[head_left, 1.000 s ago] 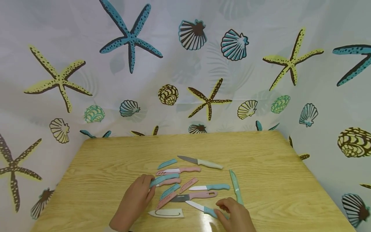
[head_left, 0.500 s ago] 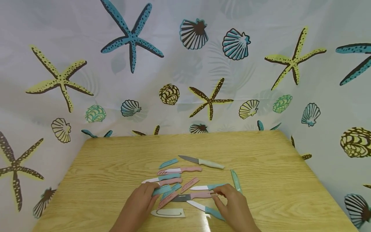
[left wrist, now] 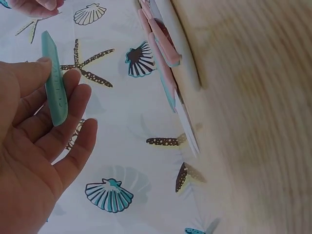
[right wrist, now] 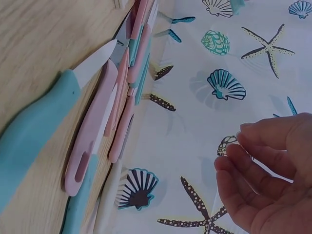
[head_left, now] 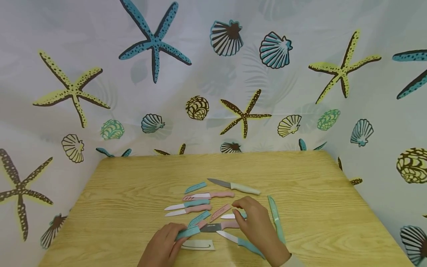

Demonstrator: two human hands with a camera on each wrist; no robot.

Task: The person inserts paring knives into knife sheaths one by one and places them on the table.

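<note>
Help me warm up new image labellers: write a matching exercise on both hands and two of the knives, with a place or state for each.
Column one:
1. left hand
2. cream-handled knife
3. right hand
4. green knife

Column two:
A. holds nothing
B. lies at the right side of the layout
C. pinches a blue sheath
D. lies at the far side of the layout, away from the person

Right pairs: 1-C, 2-D, 3-A, 4-B.
</note>
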